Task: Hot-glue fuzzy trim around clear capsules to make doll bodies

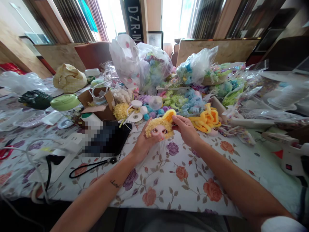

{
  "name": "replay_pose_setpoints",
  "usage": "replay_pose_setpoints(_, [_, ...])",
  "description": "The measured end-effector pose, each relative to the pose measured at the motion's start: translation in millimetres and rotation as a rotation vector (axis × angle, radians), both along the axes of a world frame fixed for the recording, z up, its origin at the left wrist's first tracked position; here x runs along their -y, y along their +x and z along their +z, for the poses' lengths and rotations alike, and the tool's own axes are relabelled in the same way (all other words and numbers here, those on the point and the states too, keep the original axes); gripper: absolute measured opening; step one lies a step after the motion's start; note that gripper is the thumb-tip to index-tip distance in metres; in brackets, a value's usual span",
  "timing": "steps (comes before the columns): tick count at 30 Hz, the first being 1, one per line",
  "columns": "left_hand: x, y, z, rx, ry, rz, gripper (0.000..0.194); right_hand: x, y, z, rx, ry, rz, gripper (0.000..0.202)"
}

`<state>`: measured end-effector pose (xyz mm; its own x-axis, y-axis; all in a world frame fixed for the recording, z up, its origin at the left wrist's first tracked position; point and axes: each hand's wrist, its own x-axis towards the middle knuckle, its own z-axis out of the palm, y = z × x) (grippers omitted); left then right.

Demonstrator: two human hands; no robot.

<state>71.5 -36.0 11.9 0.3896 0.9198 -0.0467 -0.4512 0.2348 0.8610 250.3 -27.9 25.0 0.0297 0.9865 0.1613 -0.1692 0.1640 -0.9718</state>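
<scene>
A small doll head (158, 129) with curly yellow hair, a pale face and large brown eyes faces up over the middle of the flowered cloth. My left hand (145, 143) is wrapped round its left side and bottom, thumb below the face. My right hand (185, 127) pinches a fuzzy yellow ear (169, 115) with an orange inside, against the top right of the head. Whether the ear is attached cannot be made out. A bundle of thick yellow-orange fuzzy cord (206, 120) lies just right of my right hand.
A phone (108, 138) with a strap, a thread cone (91, 120) and a power strip (60, 158) lie on the left. Behind are an open carton (96, 104), coloured yarn pieces (176, 100) and plastic bags (127, 64). A glue gun (287, 151) stands at right.
</scene>
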Motion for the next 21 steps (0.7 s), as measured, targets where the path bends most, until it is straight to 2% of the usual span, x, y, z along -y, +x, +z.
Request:
replay_pose_setpoints(5, [1,1,3.2,0.015,-0.012,0.008,0.095,-2,1,-1.8,-0.064,-0.013,-0.002,0.033])
replay_pose_setpoints(11, [0,0,-0.5,-0.004,-0.008,0.009,0.095,3,1,0.8,0.093,0.044,-0.019,0.027])
replay_pose_setpoints(21, [-3,-5,-7.4,-0.138,0.076,0.053,0.098,7,-3,-11.0,0.064,0.02,-0.059,0.027])
